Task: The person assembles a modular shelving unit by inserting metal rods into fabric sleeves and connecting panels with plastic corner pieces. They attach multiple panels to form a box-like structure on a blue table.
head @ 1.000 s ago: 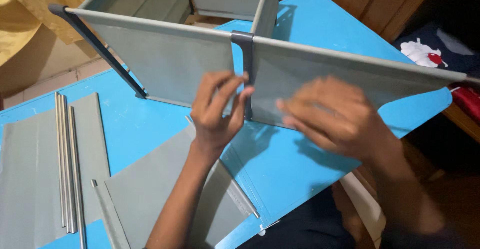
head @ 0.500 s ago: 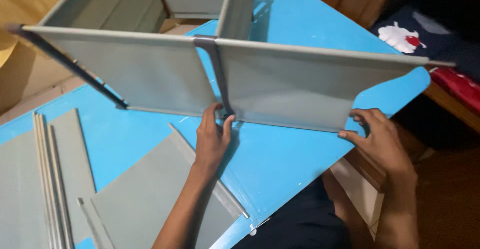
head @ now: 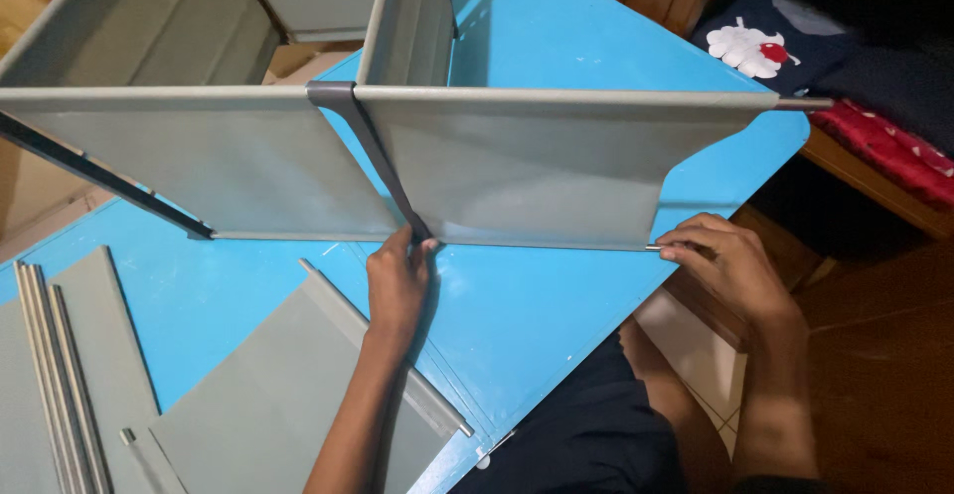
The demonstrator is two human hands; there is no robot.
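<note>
Left hand (head: 397,280) pinched around the lower end of the dark grey connector (head: 370,151), fingertips closed at the base where the upright grey fabric panels (head: 527,166) meet. Right hand (head: 723,260) curled shut around the tip of a thin metal rod (head: 651,247) poking from the bottom hem of the right-hand panel, at the table's near right edge. Panel frame standing upright on the blue table (head: 556,47), further panels running back from the connector toward the far side. Just below the left forearm, a loose grey panel (head: 268,385) lying flat. Further left, a bundle of metal rods (head: 55,365) on another flat panel. Beyond the table's far right corner, dark cloth with a white and red motif (head: 750,49).
</note>
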